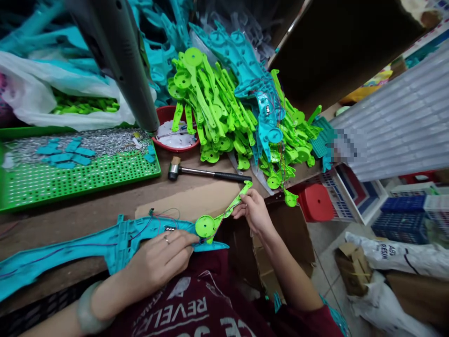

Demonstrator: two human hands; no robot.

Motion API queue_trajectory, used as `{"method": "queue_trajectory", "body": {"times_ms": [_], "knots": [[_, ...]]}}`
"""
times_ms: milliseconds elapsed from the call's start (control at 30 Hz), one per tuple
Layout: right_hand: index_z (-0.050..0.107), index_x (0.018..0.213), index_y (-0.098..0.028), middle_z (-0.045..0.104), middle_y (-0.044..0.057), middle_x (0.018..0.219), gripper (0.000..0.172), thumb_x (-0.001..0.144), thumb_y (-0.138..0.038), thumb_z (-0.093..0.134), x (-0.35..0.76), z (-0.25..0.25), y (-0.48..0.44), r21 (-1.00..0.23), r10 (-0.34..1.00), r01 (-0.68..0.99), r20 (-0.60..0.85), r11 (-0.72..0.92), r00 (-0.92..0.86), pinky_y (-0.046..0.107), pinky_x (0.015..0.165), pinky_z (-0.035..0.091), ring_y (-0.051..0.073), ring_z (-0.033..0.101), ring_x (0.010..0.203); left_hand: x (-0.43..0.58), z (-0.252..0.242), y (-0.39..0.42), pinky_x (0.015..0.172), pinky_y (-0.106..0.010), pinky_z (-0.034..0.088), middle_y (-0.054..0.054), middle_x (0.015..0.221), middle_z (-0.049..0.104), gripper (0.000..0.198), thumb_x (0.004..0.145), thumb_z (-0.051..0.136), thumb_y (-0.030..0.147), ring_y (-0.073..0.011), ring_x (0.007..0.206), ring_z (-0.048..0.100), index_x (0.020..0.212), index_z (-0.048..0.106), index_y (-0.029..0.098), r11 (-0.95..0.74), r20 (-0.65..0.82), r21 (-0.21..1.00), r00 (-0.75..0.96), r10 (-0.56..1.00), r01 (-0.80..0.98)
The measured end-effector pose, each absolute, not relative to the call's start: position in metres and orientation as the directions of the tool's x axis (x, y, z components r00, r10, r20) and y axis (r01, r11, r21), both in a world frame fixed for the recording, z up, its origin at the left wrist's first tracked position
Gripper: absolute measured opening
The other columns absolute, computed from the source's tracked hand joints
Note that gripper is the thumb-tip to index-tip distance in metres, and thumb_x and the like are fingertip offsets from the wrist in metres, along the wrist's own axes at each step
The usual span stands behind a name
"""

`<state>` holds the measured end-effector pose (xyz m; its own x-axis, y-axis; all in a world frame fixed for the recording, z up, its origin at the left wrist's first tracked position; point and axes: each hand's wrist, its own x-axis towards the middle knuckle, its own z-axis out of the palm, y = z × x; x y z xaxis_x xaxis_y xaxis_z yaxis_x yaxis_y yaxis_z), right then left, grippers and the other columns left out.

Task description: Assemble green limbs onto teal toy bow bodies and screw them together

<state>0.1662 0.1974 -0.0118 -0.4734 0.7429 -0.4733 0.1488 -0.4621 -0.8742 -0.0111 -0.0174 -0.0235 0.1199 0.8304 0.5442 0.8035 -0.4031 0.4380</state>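
"Two hands are at work at the bench [119,199]; where are they, taking the hammer [208,173] as the landmark?"

"Both on its near side. The right hand [254,208] is nearly closed, thumb and fingers pinching the thin arm of a green lever [210,222], close to the end of the hammer's handle"

"And the left hand [168,255]?"

"Nearer the body than the hammer's head, back upward over a blue casing [119,243], fingers together and slightly bent. Their tips come close to the lever's round disc; whether they grip anything, I cannot tell"

"So how does the lever sit?"

"Its disc is at the right part of the casing, on the hammer's near side, and the arm slants up toward the handle's end. Whether its tip touches the handle, I can't make out"

"What else is around the hammer?"

"Between it and the casing, a flat piece of cardboard [189,196]. To its left, a green perforated tray [70,182] with shiny metal bits and small blue pieces [72,157]. Just beyond its head, a red bowl [177,149] with something white inside; beyond its handle, a heap of green levers [217,107]"
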Motion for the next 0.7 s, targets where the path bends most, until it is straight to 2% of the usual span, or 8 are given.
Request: {"method": "queue_trajectory", "body": {"times_ms": [100,300,400,500,700], "knots": [[0.04,0.087,-0.023,0.065,-0.005,0.057,0.036,0.079,-0.037,0.072,0.167,-0.011,0.196,-0.873,0.746,0.146,-0.475,-0.465,-0.467,0.02,0.036,0.053,0.017,0.068,0.045,-0.019,-0.03,-0.012,0.083,-0.034,0.054,-0.007,0.105,0.072,0.014,0.096,0.052,0.005,-0.0203,0.098,0.068,0.093,0.063,0.014,-0.429,0.511,0.415,0.185,0.84,0.802],[0.04,0.089,-0.023,0.064,-0.007,0.058,0.035,0.08,-0.038,0.071,0.159,-0.015,0.197,-0.884,0.768,0.101,-0.45,-0.457,-0.457,0.02,0.036,0.053,0.015,0.066,0.043,-0.033,-0.026,-0.003,0.086,-0.035,0.057,-0.009,0.107,0.073,0.014,0.096,0.054,0.008,-0.0211,0.1,0.068,0.092,0.065,0.015,-0.439,0.537,0.385,0.19,0.822,0.811],[0.041,0.087,-0.023,0.065,-0.006,0.059,0.032,0.08,-0.036,0.069,0.165,-0.013,0.193,-0.884,0.774,0.087,-0.447,-0.46,-0.448,0.018,0.036,0.052,0.015,0.068,0.046,-0.026,-0.018,-0.014,0.089,-0.037,0.056,-0.009,0.106,0.073,0.022,0.096,0.048,0.006,-0.0215,0.099,0.069,0.098,0.067,0.016,-0.503,0.564,0.303,0.273,0.779,0.81],[0.041,0.086,-0.023,0.064,-0.006,0.057,0.031,0.079,-0.034,0.069,0.17,-0.013,0.188,-0.881,0.777,0.084,-0.452,-0.465,-0.437,0.018,0.035,0.051,0.016,0.068,0.045,-0.017,-0.016,-0.024,0.091,-0.032,0.055,-0.008,0.102,0.074,0.029,0.098,0.041,0.005,-0.0188,0.095,0.069,0.101,0.068,0.015,-0.513,0.579,0.224,0.31,0.754,0.829],[0.041,0.089,-0.024,0.064,-0.007,0.06,0.034,0.078,-0.036,0.07,0.168,-0.018,0.197,-0.891,0.801,0.056,-0.432,-0.451,-0.414,0.019,0.038,0.053,0.015,0.068,0.046,-0.017,-0.032,-0.012,0.095,-0.036,0.056,-0.016,0.118,0.071,0.026,0.098,0.041,0.003,-0.0245,0.113,0.067,0.102,0.065,0.011,-0.463,0.521,0.195,0.308,0.796,0.865]]}}
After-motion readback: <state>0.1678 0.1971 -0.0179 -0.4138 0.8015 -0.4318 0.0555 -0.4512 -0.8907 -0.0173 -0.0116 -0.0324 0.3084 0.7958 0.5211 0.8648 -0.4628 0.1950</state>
